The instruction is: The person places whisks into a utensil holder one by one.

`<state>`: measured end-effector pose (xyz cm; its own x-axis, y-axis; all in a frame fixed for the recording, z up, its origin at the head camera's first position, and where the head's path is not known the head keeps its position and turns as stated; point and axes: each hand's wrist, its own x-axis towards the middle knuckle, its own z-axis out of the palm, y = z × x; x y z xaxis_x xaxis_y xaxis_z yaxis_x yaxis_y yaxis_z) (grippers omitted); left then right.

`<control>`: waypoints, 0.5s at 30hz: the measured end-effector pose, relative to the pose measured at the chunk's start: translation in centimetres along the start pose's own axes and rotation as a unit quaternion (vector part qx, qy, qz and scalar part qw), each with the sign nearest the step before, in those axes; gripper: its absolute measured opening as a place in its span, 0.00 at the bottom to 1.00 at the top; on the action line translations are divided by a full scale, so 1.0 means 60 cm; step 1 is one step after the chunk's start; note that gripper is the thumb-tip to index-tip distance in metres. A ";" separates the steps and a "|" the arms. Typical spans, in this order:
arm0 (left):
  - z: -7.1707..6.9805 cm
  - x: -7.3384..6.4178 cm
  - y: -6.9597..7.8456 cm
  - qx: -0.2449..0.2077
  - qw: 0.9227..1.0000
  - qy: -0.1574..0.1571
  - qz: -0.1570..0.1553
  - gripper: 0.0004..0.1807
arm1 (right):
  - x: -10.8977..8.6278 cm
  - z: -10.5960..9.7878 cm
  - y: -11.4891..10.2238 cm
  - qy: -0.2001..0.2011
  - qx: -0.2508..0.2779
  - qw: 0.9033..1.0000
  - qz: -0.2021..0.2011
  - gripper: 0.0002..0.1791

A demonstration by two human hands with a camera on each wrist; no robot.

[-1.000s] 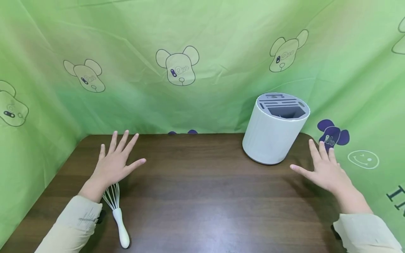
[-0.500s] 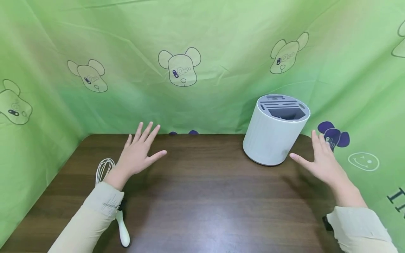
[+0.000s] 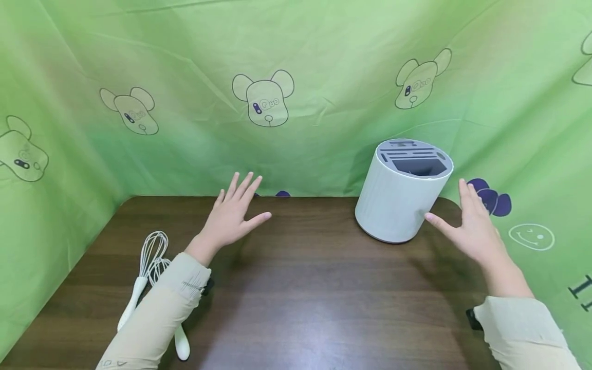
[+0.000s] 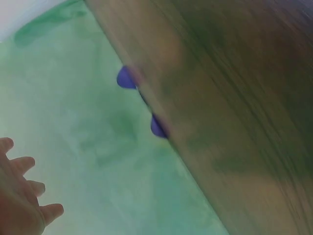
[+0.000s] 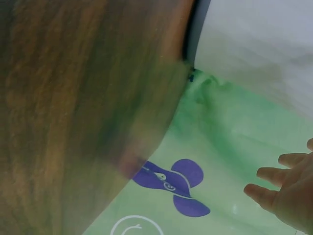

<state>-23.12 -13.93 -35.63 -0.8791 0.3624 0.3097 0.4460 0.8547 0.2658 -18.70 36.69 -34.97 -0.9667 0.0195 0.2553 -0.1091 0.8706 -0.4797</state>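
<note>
My left hand is spread above the table left of centre, fingers straight and thumb out, holding nothing. Under and beside its sleeve lie two white whisks: one whisk shows nearly whole, while the other whisk is partly covered by the forearm. A white cylindrical knife block with a grey slotted top stands at the back right. Just to its right is my right hand, fingers extended, thumb overlapping the block's side in the head view. In the right wrist view the block's white wall appears near that hand.
The dark wooden table reaches back to a green curtain printed with bear heads. The curtain also hangs along the left and right sides.
My left hand has moved right and slightly away, uncovering a second whisk behind the forearm. My right hand has shifted slightly up and its fingers have drawn closer together.
</note>
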 end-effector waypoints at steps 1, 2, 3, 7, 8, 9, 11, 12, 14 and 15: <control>0.003 0.004 0.004 -0.003 1.000 0.001 0.005 0.48 | 0.001 -0.001 -0.001 0.003 0.003 1.000 -0.002 0.57; 0.005 0.008 0.007 -0.004 1.000 0.001 0.008 0.48 | 0.002 -0.001 -0.003 0.007 0.008 1.000 -0.005 0.57; 0.007 0.010 0.011 -0.006 1.000 0.001 0.011 0.48 | 0.003 -0.002 -0.004 0.012 0.017 1.000 -0.010 0.57; 0.013 0.023 0.022 -0.018 1.000 0.000 0.022 0.49 | 0.009 -0.005 -0.010 0.026 0.058 0.998 -0.018 0.57; 0.014 0.026 0.024 -0.021 0.999 0.002 0.024 0.49 | 0.011 -0.006 -0.012 0.028 0.070 0.997 -0.018 0.57; 0.016 0.030 0.027 -0.024 0.999 0.003 0.026 0.49 | 0.012 -0.007 -0.014 0.028 0.079 0.996 -0.017 0.57; 0.019 0.037 0.032 -0.034 0.999 0.005 0.030 0.49 | 0.015 -0.009 -0.016 0.025 0.091 0.995 -0.015 0.57; 0.020 0.041 0.036 -0.039 0.999 0.007 0.033 0.49 | 0.017 -0.009 -0.017 0.024 0.096 0.995 -0.016 0.57; 0.024 0.050 0.044 -0.056 0.998 0.014 0.037 0.49 | 0.019 -0.011 -0.016 0.023 0.102 0.994 -0.015 0.56; 0.025 0.056 0.048 -0.069 0.997 0.018 0.040 0.49 | 0.020 -0.012 -0.016 0.023 0.103 0.994 -0.015 0.56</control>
<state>-25.06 -9.69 -35.19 -0.8339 0.4128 0.3664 0.5362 0.7634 0.3601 -19.61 36.25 -33.63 -0.9512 0.0222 0.3076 -0.1870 0.7516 -0.6325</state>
